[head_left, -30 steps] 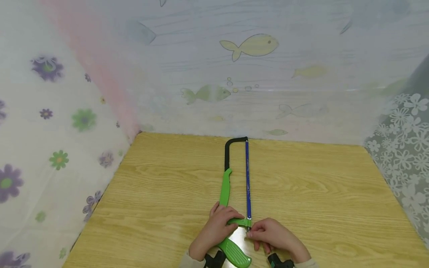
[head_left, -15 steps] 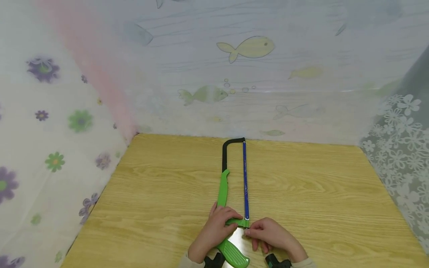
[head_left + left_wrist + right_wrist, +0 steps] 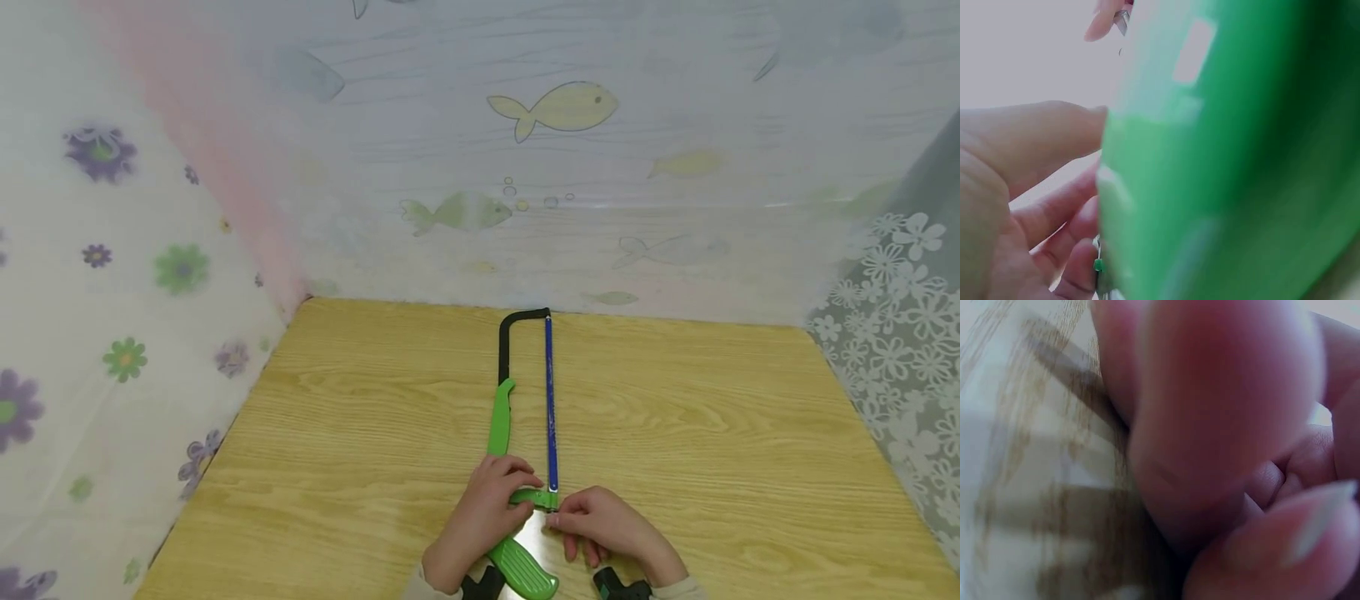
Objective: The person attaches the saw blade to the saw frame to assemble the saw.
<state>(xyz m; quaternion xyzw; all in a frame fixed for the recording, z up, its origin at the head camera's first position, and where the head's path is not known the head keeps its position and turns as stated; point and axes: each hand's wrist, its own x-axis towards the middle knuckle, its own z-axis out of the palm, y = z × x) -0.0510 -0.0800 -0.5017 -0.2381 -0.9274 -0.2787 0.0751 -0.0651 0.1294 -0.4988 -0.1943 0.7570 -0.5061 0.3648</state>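
A hacksaw lies flat on the wooden table in the head view, with a green frame (image 3: pixel 500 421), a black front bow (image 3: pixel 504 350) and a blue blade (image 3: pixel 551 400). My left hand (image 3: pixel 487 512) holds the frame just above the ribbed green handle (image 3: pixel 525 569), its thumb and fingers about the short green crosspiece (image 3: pixel 532 497). At the blade's near end, my right hand (image 3: pixel 603 525) pinches the small metal tension nut, mostly hidden by its fingertips. The green handle (image 3: pixel 1210 156) fills much of the left wrist view. Blurred fingers (image 3: pixel 1210 425) cover most of the right wrist view.
The wood-grain table (image 3: pixel 712 417) extends on both sides of the saw. A fish-patterned sheet (image 3: pixel 570 167) hangs along the back edge, close to the saw's tip. A flowered sheet (image 3: pixel 135 300) borders the left side, and a lace-like floral one (image 3: pixel 915 333) the right.
My left hand's fingers have shifted slightly on the frame, and its outer finger has drawn in from the left side. My right fingertips have closed in over the nut. The saw stays in place.
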